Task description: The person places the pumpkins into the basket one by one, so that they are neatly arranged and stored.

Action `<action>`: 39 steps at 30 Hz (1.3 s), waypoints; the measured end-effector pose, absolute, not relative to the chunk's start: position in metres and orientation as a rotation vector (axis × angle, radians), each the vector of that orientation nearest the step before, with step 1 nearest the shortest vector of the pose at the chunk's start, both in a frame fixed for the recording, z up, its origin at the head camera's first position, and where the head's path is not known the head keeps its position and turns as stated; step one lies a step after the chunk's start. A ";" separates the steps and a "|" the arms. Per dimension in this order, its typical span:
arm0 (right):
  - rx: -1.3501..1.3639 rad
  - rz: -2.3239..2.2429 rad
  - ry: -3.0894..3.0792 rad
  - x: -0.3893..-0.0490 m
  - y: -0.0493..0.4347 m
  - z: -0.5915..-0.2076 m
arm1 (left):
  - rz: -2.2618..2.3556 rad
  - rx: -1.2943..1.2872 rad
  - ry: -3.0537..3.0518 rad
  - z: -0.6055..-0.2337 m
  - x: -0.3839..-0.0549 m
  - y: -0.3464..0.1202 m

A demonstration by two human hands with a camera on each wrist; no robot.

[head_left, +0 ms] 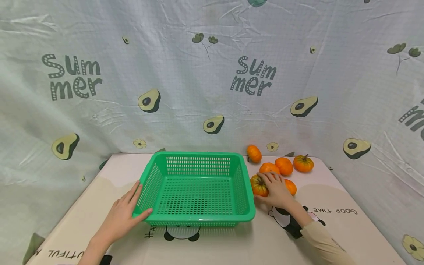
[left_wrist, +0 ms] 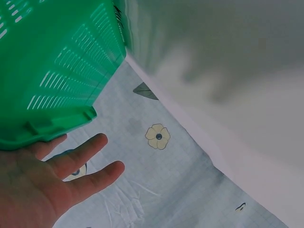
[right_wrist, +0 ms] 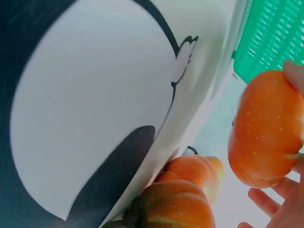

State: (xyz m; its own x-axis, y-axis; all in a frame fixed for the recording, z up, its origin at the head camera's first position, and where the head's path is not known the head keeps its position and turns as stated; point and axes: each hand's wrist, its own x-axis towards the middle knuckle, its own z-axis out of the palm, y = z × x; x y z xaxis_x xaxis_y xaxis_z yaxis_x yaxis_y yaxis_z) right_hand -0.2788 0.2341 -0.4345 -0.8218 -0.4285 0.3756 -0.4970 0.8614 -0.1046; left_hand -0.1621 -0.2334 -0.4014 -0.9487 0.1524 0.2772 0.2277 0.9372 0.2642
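Note:
A green plastic basket [head_left: 198,218] with slotted walls stands on the table, and its visible inside holds nothing. At its left side my left hand [head_left: 120,217] touches the rim, thumb near the front corner; in the left wrist view the fingers [left_wrist: 88,185] are straight and spread beside the rim. My right hand [head_left: 276,191] grips a small yellow-orange pumpkin [head_left: 259,186] next to the basket's right wall. In the right wrist view that pumpkin [right_wrist: 263,128] looks orange, between thumb and fingers; part of the hand is cut off by the frame.
Several more small pumpkins lie right of the basket: one by the back edge [head_left: 254,153], a pair [head_left: 283,166] behind the right hand, a greenish one [head_left: 303,163] farther right, another [head_left: 290,187] partly behind the hand. A printed cloth [head_left: 185,92] hangs behind the table.

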 end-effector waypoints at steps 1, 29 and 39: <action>0.688 0.290 -2.678 -0.279 0.234 -0.433 | -0.428 -0.284 -2.839 -0.401 -0.162 -0.233; 0.654 0.458 -2.473 -0.286 0.209 -0.370 | -0.443 -0.280 -2.847 -0.401 -0.161 -0.233; 0.722 0.392 -2.454 -0.294 0.192 -0.361 | -0.423 -0.271 -2.859 -0.400 -0.160 -0.232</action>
State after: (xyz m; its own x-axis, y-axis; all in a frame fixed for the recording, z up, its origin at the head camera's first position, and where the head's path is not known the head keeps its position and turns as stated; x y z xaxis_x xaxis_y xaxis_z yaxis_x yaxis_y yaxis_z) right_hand -0.2940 0.1920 -0.3612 -0.7063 -0.4099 0.5771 -0.5695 0.8133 -0.1193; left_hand -0.1598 -0.2325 -0.4001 -0.9544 0.1470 0.2597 0.2160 0.9408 0.2611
